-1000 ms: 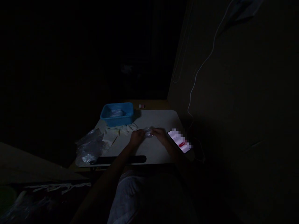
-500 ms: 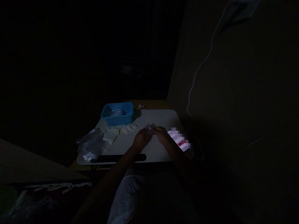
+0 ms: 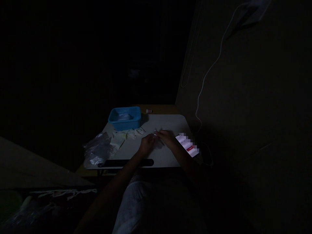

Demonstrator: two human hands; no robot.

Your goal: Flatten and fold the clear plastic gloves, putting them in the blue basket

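Note:
Over the middle of the white table (image 3: 168, 122), my left hand (image 3: 147, 144) and my right hand (image 3: 165, 136) are close together with fingers closed. Between their fingertips is a small, clear, shiny piece of plastic (image 3: 155, 133), which both hands seem to pinch; the dark hides its exact shape. A lit phone (image 3: 187, 145) lies just right of my right wrist. Left of my hands are crumpled pale papers (image 3: 133, 132) and a yellowish-white sheet (image 3: 118, 139).
A blue basin (image 3: 125, 124) with something pale inside stands at the table's back left. A clear plastic bag (image 3: 97, 151) lies at the left edge. Behind the table is a small red-and-white container (image 3: 149, 111). A white cable (image 3: 203, 78) hangs down the right wall.
My hands have shifted slightly, and the left hand's knuckles are a little lower. More of the shiny plastic shows between the fingertips. The whole view has moved slightly.

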